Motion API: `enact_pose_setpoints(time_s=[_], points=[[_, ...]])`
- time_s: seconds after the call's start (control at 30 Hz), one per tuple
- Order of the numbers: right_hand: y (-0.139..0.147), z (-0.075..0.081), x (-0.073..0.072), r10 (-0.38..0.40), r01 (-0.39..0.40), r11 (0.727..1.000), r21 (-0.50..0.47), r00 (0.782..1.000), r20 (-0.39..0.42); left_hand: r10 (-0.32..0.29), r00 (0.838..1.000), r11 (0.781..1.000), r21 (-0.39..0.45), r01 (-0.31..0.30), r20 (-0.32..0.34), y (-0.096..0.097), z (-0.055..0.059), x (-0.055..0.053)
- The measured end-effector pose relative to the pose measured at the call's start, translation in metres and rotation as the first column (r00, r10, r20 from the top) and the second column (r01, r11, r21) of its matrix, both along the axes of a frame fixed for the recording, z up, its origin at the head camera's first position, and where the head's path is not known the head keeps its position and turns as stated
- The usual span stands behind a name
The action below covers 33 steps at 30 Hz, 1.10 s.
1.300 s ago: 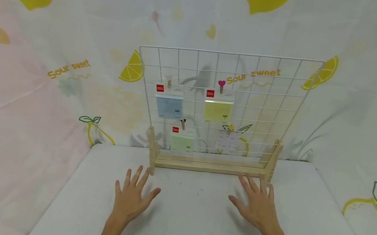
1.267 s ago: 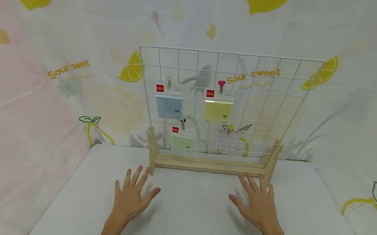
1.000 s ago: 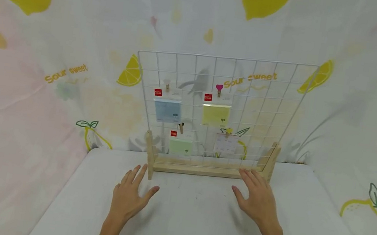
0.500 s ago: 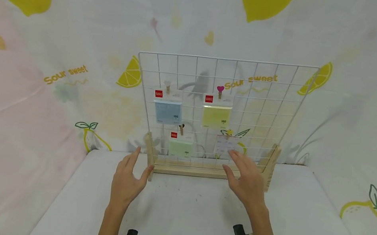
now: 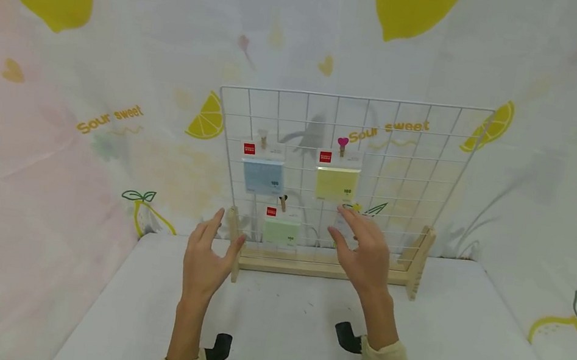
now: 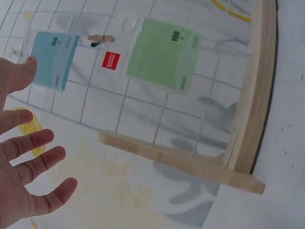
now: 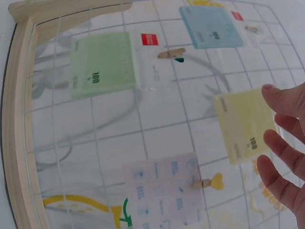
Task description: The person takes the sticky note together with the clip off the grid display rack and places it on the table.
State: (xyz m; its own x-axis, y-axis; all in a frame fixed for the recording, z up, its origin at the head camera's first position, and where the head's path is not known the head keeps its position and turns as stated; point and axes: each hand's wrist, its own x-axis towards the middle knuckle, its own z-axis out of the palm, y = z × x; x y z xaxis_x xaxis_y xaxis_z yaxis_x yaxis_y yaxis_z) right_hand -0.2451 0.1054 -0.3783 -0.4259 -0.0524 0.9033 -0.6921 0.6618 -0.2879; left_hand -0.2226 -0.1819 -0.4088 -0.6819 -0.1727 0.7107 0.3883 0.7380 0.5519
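A white wire grid [image 5: 358, 98] stands in a wooden base [image 5: 282, 266]. Small wooden clothespins hold a blue sticky-note pack [image 5: 262, 176], a yellow sticky-note pack [image 5: 336, 184], a green sticky-note pack [image 5: 281, 232] and a patterned sheet [image 7: 164, 195] on it. My left hand [image 5: 206, 264] is raised before the grid's left post, fingers spread and holding nothing. My right hand [image 5: 368, 259] hovers before the patterned sheet, mostly covering it in the head view. Its fingertips are just below the yellow pack, thumb and fingers apart, nothing between them. Contact with the grid cannot be made out.
The rack stands at the back of a white table [image 5: 288, 340], before a lemon-printed cloth [image 5: 176, 35]. A black bent piece sticks out at each wrist, a left one [image 5: 218, 348] and a right one [image 5: 348, 337].
Both hands have risen from low over the table towards the grid. The right one has also moved left, from the right post to the patterned sheet. The packs hang as before.
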Motion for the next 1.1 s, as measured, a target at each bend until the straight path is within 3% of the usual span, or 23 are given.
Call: enact_pose_setpoints(time_s=[0.27, 0.53, 0.77, 1.1], points=[[-0.030, 0.032, -0.014, 0.083, -0.083, 0.996, -0.043, 0.996, -0.013, 0.004, 0.993, 0.996, 0.086, 0.006, -0.114, 0.014, 0.018, -0.012], [-0.052, 0.063, -0.022, 0.106, -0.099, 0.991, -0.093, 0.992, 0.071, 0.024, 0.993, 0.994, 0.113, -0.011, -0.114, 0.019, 0.031, -0.016], [-0.065, 0.086, -0.033, 0.126, -0.122, 0.991, -0.055, 0.990, 0.065, 0.023, 0.991, 0.994, 0.106, -0.009, -0.131, 0.014, 0.043, -0.028], [-0.083, 0.113, -0.050, 0.163, -0.165, 0.986, 0.019, 0.985, 0.056, 0.018, 0.998, 0.993, 0.120, -0.011, -0.057, 0.017, 0.056, -0.036]])
